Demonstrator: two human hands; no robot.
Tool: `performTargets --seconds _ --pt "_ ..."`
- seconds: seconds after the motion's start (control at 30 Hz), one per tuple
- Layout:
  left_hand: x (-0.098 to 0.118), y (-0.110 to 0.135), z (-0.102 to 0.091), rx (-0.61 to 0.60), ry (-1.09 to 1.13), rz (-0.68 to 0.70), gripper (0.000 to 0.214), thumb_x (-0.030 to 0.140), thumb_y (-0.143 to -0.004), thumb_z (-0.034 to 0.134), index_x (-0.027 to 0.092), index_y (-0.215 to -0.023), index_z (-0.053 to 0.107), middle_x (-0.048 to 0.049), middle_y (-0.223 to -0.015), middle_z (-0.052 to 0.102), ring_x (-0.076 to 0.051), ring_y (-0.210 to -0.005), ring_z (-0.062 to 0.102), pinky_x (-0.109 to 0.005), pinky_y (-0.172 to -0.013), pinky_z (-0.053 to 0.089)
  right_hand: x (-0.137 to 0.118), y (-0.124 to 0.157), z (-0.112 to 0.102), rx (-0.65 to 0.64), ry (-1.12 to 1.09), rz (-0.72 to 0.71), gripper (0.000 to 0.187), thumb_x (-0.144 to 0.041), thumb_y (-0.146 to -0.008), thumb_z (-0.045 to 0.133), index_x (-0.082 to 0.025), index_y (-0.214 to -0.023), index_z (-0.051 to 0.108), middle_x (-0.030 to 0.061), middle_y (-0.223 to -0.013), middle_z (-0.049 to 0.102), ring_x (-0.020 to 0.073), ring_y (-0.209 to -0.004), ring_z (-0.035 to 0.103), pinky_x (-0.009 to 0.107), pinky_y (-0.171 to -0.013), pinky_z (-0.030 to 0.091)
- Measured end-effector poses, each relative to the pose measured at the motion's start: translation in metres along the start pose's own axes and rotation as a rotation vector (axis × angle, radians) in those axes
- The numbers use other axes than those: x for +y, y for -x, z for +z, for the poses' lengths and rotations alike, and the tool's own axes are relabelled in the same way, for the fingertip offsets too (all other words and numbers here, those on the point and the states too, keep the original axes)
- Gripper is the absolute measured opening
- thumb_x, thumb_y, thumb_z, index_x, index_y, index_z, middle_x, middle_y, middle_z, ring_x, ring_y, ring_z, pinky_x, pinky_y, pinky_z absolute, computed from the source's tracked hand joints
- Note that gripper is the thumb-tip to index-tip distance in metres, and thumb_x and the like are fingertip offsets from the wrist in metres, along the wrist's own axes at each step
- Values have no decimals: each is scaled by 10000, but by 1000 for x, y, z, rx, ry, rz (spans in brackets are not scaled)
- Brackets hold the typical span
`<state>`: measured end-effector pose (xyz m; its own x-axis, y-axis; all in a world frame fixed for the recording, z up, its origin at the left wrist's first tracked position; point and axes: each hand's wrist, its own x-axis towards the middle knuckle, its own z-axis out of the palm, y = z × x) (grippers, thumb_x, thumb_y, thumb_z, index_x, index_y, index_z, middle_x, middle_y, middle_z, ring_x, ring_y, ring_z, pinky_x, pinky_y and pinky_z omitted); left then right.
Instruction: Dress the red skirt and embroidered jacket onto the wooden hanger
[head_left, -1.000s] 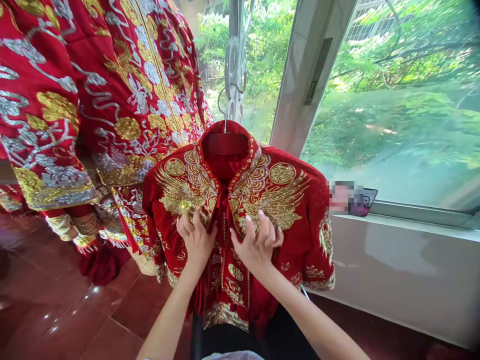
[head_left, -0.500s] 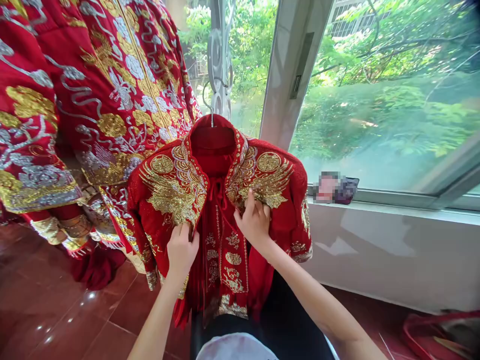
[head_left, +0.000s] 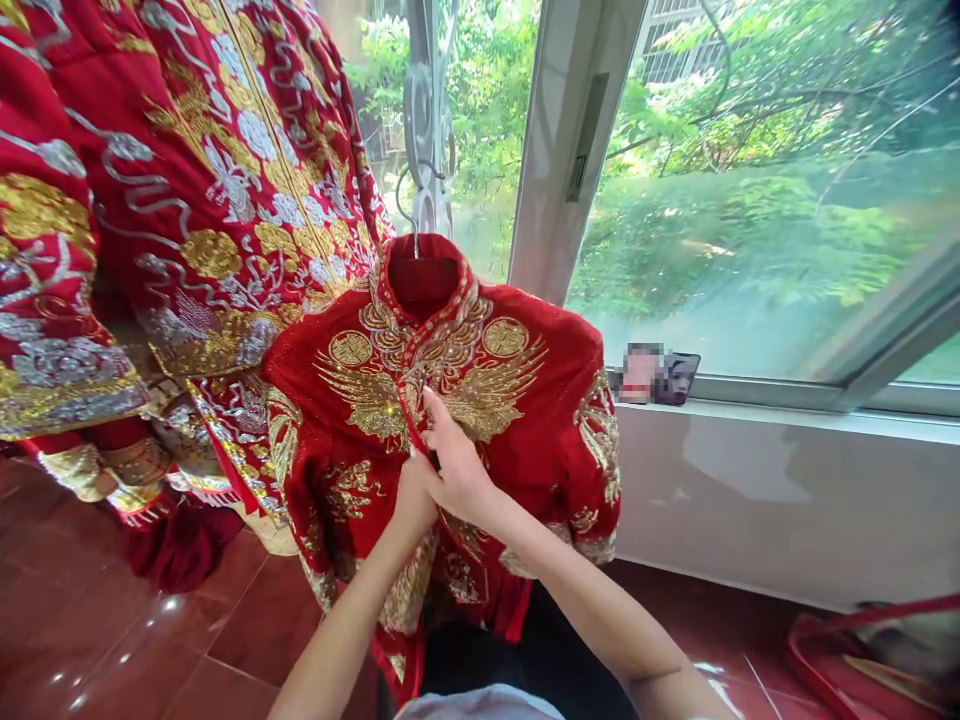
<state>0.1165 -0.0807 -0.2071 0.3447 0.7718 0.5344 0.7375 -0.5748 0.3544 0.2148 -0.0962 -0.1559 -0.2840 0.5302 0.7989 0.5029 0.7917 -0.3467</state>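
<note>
A red jacket (head_left: 525, 400) with gold embroidery hangs on a hanger (head_left: 409, 215) in front of me. Its two front panels now meet at the centre. My right hand (head_left: 454, 465) pinches the front edge just below the collar, fingers closed on the fabric. My left hand (head_left: 414, 492) is tucked beside and partly behind the right one, also gripping the front edge of the jacket.
A larger red robe (head_left: 187, 200) with gold and silver embroidery hangs at the left, reaching the red tiled floor (head_left: 112, 640). A window (head_left: 750, 180) and white sill (head_left: 787, 420) with a small dark object (head_left: 675, 377) lie right. A red bag (head_left: 862, 650) sits at lower right.
Both hands moved from the jacket's separate front panels inward to the centre. The open front has been drawn closed. The view shifted a little to the right.
</note>
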Motion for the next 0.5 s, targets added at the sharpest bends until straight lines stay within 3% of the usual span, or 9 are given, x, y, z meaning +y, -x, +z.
performTargets --seconds 0.1,0.17,0.23,0.37,0.5 --pt "-21 3 19 197 -145 -141 220 140 -845 358 175 -792 568 -121 -750 639 -234 -649 599 -355 -564 472 28 19 31 216 220 -22 617 -160 -902 416 -107 -1477 196 15 -718 635 173 -663 588 325 -730 495" --pt "-27 18 25 328 -286 -179 163 190 -865 409 195 -763 536 -113 -729 619 -242 -670 586 -360 -592 475 34 40 44 432 423 -11 653 -137 -881 490 -151 -1470 208 33 -757 654 185 -674 597 343 -731 479" --pt "-30 39 30 409 -405 -194 82 217 -852 469 202 -790 521 -107 -723 605 -250 -690 581 -369 -621 481 37 64 51 517 616 67 721 -114 -852 528 -159 -1475 169 64 -792 664 222 -694 604 373 -703 466" --pt "-38 79 36 383 -553 -270 76 201 -793 539 215 -854 497 -100 -775 598 -273 -750 594 -390 -664 495 50 103 43 348 792 337 750 -212 -859 517 -125 -1482 108 180 -941 662 335 -777 603 472 -665 461" --pt "-50 108 32 204 -564 -276 126 199 -809 519 264 -743 434 -55 -683 572 -260 -641 573 -381 -578 477 56 130 5 200 544 417 749 -203 -889 493 -207 -1500 60 106 -875 674 288 -800 610 443 -780 497"
